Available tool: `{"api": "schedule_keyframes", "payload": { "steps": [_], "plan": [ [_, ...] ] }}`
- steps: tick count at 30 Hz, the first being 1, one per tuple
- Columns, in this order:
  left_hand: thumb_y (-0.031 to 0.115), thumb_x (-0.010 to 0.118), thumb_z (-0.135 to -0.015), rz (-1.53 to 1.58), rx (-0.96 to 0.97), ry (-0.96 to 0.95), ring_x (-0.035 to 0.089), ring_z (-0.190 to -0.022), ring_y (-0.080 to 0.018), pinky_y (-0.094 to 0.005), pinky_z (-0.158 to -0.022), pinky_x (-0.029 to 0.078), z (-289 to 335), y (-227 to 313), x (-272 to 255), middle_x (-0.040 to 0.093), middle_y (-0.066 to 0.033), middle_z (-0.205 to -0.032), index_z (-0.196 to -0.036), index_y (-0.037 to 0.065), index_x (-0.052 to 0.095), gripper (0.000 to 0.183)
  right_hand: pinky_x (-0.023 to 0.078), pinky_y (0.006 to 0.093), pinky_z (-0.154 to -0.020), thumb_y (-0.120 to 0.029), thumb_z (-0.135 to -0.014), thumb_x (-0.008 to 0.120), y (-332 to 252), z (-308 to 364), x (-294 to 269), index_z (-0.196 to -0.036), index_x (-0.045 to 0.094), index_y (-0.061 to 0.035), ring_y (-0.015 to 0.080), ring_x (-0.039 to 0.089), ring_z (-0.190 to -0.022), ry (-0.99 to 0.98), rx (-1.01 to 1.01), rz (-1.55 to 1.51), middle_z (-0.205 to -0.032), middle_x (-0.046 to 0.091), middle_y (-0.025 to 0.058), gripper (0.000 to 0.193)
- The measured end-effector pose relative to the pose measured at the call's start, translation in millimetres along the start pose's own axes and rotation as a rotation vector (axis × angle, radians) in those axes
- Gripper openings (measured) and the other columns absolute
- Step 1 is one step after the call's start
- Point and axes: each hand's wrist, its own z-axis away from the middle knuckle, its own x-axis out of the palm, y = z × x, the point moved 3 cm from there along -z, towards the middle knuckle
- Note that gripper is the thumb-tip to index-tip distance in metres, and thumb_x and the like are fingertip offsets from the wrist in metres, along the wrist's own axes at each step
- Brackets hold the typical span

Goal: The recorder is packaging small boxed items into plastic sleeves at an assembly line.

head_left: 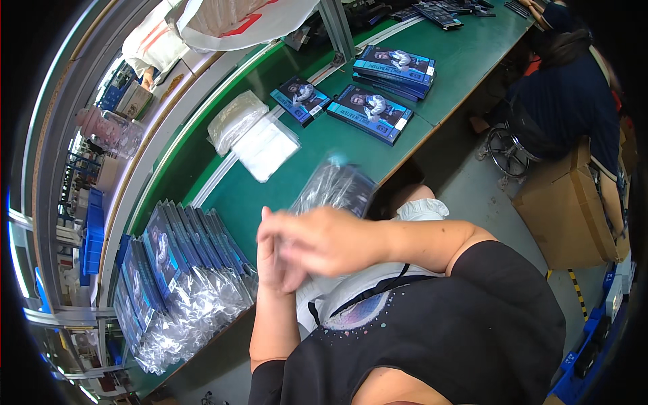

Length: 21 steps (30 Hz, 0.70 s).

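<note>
In front of me, a dark box in a clear plastic bag (337, 187) lies at the table's near edge, blurred by motion. Its near end disappears behind my right hand (322, 239), which reaches across from the right with bent, smeared fingers. Close against it is my left hand (270, 264), raised with the thumb side up. The fingers of both hands overlap and blur, so whether they grip the bag is hidden. Beyond the bagged box lie a stack of clear flat bags (266, 148) and a single blue box (300, 100).
Blue boxes (370, 111) sit farther along the green table (466, 71), some stacked. Bagged boxes (179, 250) stand in rows at left. A metal frame post (336, 30) rises at the back. At right are a seated person (567, 101) and a cardboard carton (560, 209).
</note>
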Motion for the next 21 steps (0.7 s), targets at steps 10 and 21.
{"api": "schedule_keyframes", "payload": {
  "steps": [10,21],
  "plan": [
    [0.002,0.055,-0.077,-1.523,1.192,0.742,0.059,-0.100,-0.0234,-0.0330,-0.090,0.045,70,106,96,0.058,-0.0164,-0.111,-0.126,-0.006,0.047,0.051,0.047,0.0299,-0.073,-0.014,-0.081,0.065,54,-3,-53,-0.119,0.054,-0.0032,0.0192,0.056,-0.082,0.296,0.110,0.111,-0.091,0.057,0.0085,0.041],
    [0.014,0.059,-0.089,-2.502,1.045,0.701,0.043,-0.125,-0.0324,-0.0417,-0.104,0.030,31,86,115,0.051,-0.0191,-0.129,-0.123,-0.001,0.054,0.038,0.025,0.0465,-0.106,-0.064,-0.065,0.069,175,38,-127,-0.132,0.044,0.0025,0.0413,0.035,-0.127,0.161,0.749,1.185,-0.135,0.037,0.0307,0.098]
  ]
}}
